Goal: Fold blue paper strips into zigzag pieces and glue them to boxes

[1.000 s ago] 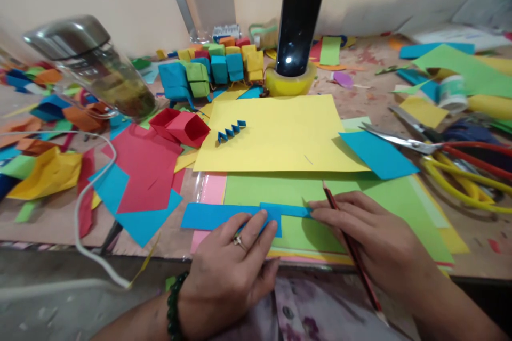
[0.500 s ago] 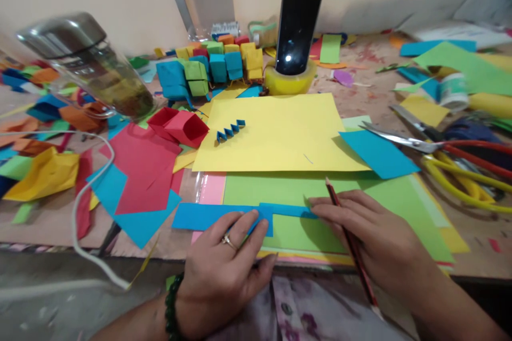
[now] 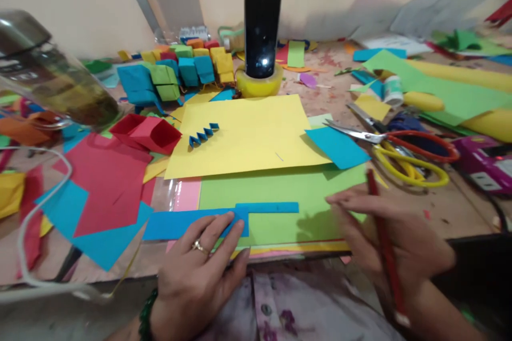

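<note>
My left hand (image 3: 204, 264) lies with its fingers stretched over a wide blue paper strip (image 3: 170, 225), pressing it onto a green sheet (image 3: 288, 189). A narrow blue strip (image 3: 268, 208) overlaps its right end and has a tiny dark mark on it. My right hand (image 3: 412, 248) is raised to the right, apart from the strips, with a red pencil (image 3: 384, 245) held in its closed fingers. A yellow sheet (image 3: 248, 141) behind carries a zigzag-folded blue strip (image 3: 204, 135).
Scissors (image 3: 368, 136) with red and yellow handles and a blue paper piece (image 3: 339, 148) lie right of the yellow sheet. A phone (image 3: 262, 32) stands in a yellow ring (image 3: 260, 85). Folded paper blocks (image 3: 164, 82), a tilted glass bottle (image 3: 72, 85) and a white cable (image 3: 26, 229) are leftward.
My right hand has lifted off the narrow strip and moved right with the pencil, baring the strip's right end. My left hand stays on the wide strip. The view has turned rightward.
</note>
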Available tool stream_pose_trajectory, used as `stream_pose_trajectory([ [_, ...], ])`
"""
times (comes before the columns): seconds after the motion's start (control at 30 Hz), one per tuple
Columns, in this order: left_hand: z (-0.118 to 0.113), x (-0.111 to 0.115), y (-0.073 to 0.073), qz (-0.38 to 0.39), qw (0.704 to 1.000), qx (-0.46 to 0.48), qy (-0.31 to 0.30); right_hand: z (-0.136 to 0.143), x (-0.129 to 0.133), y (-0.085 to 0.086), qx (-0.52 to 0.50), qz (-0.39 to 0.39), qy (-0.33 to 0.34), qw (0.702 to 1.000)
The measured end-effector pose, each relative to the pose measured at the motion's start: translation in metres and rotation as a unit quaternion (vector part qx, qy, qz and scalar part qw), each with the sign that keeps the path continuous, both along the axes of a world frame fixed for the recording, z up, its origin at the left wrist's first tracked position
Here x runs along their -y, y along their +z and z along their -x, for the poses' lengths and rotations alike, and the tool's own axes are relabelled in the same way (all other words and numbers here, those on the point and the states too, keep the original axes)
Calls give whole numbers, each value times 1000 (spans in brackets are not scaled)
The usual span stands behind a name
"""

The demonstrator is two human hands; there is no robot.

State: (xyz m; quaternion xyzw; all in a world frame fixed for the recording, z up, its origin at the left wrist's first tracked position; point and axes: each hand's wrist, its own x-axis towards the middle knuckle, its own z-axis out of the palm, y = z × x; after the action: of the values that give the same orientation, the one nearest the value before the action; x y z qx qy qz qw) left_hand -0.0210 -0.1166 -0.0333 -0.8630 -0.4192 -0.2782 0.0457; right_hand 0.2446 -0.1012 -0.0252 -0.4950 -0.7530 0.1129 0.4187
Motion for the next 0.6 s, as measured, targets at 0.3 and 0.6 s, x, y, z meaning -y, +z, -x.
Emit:
stream_pose_trajectory([
  [0.3, 0, 2, -2, 17, 1000, 6, 3, 12, -18, -12, 111, 52, 147, 982],
  [0.6, 0, 2, 3, 45, 998, 43, 6, 12, -22, -11, 111, 40, 166, 979],
])
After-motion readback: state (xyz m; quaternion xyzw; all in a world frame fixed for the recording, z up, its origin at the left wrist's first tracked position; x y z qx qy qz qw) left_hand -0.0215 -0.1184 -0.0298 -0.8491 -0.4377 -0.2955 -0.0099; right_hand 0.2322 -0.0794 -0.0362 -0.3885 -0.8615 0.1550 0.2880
